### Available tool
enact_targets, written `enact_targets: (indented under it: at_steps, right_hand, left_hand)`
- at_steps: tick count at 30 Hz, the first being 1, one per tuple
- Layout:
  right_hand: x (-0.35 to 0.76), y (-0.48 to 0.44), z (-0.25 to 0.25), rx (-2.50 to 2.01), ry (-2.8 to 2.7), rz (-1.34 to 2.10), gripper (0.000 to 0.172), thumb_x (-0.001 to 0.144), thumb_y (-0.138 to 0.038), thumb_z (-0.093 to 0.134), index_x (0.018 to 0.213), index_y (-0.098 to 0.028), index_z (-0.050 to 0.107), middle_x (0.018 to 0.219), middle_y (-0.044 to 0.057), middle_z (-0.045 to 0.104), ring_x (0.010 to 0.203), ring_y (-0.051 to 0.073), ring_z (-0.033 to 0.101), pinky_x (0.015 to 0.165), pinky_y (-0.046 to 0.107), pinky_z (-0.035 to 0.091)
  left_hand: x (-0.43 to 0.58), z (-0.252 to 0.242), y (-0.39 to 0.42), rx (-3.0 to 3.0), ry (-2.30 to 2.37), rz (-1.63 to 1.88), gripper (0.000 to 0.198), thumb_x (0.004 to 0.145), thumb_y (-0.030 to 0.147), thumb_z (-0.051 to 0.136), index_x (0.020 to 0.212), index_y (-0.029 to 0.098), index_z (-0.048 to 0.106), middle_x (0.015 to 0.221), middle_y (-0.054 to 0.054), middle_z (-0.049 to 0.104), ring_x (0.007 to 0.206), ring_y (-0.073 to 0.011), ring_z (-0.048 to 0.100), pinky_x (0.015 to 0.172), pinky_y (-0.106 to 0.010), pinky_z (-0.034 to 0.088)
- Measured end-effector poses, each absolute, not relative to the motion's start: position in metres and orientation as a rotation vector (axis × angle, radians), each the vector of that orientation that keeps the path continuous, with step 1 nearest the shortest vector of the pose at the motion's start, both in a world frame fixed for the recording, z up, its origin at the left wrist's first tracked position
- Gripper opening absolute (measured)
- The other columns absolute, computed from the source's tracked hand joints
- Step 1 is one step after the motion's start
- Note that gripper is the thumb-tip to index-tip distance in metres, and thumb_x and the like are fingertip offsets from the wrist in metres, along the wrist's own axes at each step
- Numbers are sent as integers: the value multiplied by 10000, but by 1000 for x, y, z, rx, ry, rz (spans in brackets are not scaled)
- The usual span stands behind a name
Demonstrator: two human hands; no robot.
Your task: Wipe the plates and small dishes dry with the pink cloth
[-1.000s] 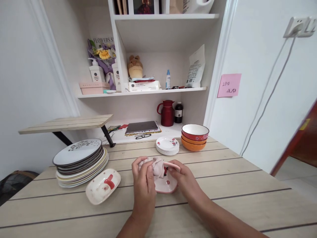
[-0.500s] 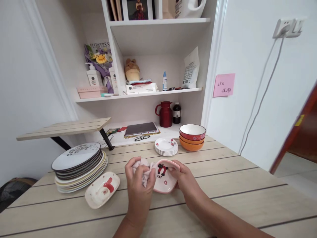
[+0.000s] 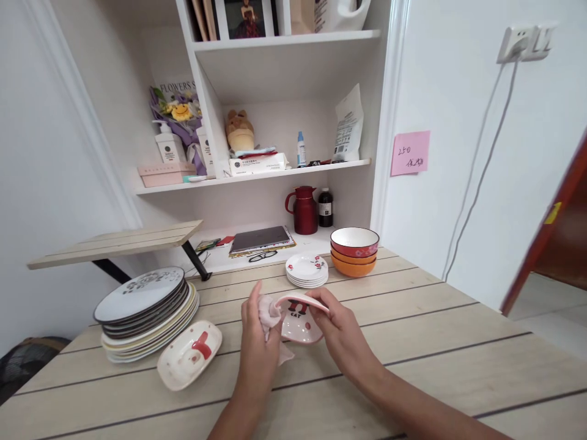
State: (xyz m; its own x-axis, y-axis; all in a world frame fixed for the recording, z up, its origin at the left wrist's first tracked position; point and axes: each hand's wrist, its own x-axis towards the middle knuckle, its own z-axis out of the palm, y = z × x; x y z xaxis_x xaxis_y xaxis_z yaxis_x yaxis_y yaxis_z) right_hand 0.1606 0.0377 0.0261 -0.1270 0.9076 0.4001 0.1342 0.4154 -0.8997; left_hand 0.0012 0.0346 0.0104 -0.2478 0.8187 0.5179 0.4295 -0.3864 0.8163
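My right hand (image 3: 338,324) grips the right edge of a small pink-rimmed dish (image 3: 303,327) with a cat picture and the letters CAT. The dish is tilted above the table. My left hand (image 3: 262,333) is closed on a pale pinkish cloth (image 3: 269,313), which wraps the dish's left rim; a corner of it hangs below. To the left of my hands, a cream rectangular dish (image 3: 183,366) with a red pattern lies on the table. Behind my hands sits a stack of small white plates (image 3: 306,269) with red flowers.
At the left rises a tall stack of large plates (image 3: 147,305) beside a raised wooden stand (image 3: 119,244). Nested bowls (image 3: 354,252) are at the back right. Behind the slatted table (image 3: 413,366) are a laptop (image 3: 259,239), glasses (image 3: 263,256) and a red jug (image 3: 305,211).
The dish has tipped so its far rim folds toward me and its inside shows less. My left hand has shifted the cloth over the left rim, and a cloth corner now hangs below.
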Motion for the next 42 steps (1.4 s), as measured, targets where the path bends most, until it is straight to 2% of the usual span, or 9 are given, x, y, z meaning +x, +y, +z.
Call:
enact_targets:
  at_steps: [3, 6, 11, 15, 18, 22, 29, 38, 42]
  right_hand:
    - [162, 37, 26, -962, -1638, 796, 179, 883, -264, 431, 975, -234, 581, 850, 9, 640, 738, 175, 543, 669, 275, 396]
    - [161, 35, 27, -921, -1622, 817, 159, 863, -243, 447, 962, -228, 571, 819, 3, 619, 723, 170, 515, 649, 264, 379]
    - [155, 31, 27, -791, -1371, 1095, 148, 870, -312, 466, 927, -220, 568, 834, 6, 576, 740, 163, 489, 648, 252, 376]
    - [155, 36, 26, -825, -1318, 1248, 138, 859, -307, 465, 910, -220, 560, 816, 4, 573, 742, 165, 505, 648, 255, 388]
    - [160, 44, 22, -930, -1489, 1129, 166, 835, -244, 446, 936, -220, 574, 864, 20, 598, 790, 187, 541, 691, 292, 424]
    - [164, 43, 20, -968, -1763, 611, 484, 669, -34, 405, 1069, -246, 577, 1122, 41, 599, 1000, 210, 545, 837, 344, 428]
    - [162, 28, 26, -1016, -1980, 312, 672, 553, 19, 350, 1103, -276, 596, 1103, 13, 655, 1001, 213, 570, 838, 341, 418]
    - [157, 33, 28, -759, -1500, 1067, 301, 760, -109, 420, 938, -214, 638, 935, 17, 669, 868, 188, 574, 776, 288, 434]
    - [148, 29, 25, -762, -1209, 1315, 182, 788, -200, 500, 918, -230, 625, 857, 4, 625, 739, 160, 519, 652, 256, 405]
  left_hand:
    - [1, 10, 36, 1465, 1390, 1489, 406, 818, 373, 584, 1190, 219, 528, 1079, -62, 599, 958, -181, 583, 823, -297, 475]
    - [7, 6, 34, 1186, 1273, 1396, 423, 736, 459, 675, 1055, 195, 591, 885, -22, 640, 745, -137, 582, 669, -234, 463]
    - [21, 6, 25, 816, 1196, 1384, 529, 681, 512, 717, 1099, 207, 607, 816, 3, 632, 616, -89, 523, 581, -198, 413]
    - [23, 9, 23, 924, 1237, 1459, 490, 731, 486, 668, 1129, 208, 608, 900, -32, 658, 723, -139, 587, 634, -233, 450]
    - [18, 7, 25, 1315, 1448, 1542, 319, 804, 299, 568, 1107, 214, 621, 1011, -52, 639, 891, -188, 602, 769, -285, 465]
    - [18, 1, 20, 1850, 1851, 1376, 568, 695, 0, 423, 1159, 281, 590, 1111, -42, 553, 958, -195, 583, 780, -294, 449]
    - [24, 5, 8, 2144, 2000, 1327, 627, 686, -6, 428, 1215, 302, 562, 1110, -49, 556, 927, -199, 594, 700, -269, 458]
    - [8, 14, 28, 1581, 1639, 1464, 291, 764, 299, 578, 1044, 233, 623, 997, -32, 665, 889, -206, 611, 764, -305, 474]
    - [19, 13, 26, 1303, 1469, 1457, 434, 786, 528, 551, 988, 159, 660, 747, -47, 675, 662, -189, 605, 616, -288, 471]
